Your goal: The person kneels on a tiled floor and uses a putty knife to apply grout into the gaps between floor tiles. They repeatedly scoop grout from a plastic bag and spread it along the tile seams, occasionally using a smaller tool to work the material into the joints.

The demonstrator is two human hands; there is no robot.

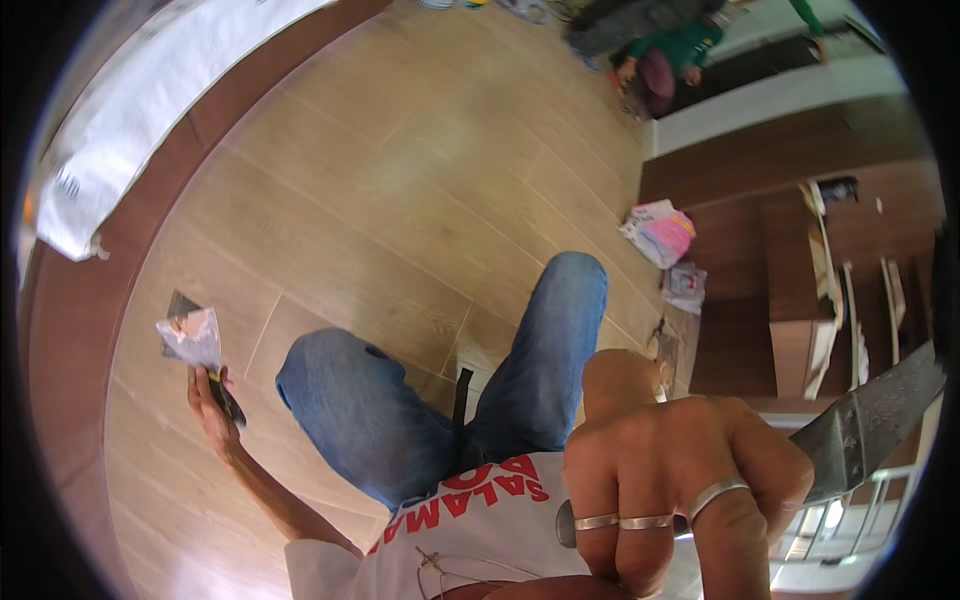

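The left hand's (pixel 212 408) fingers are grasping a scraper (pixel 207 347), which is pointing forward-left over the floor (pixel 400 200); the right hand's (pixel 685 470) are clenching a broad knife (pixel 868 425), extending rightward.

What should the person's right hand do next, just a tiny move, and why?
Maybe the right hand should lower the broad metal blade a little: hand and blade look large in the picture, so they seem held up close to the head camera.
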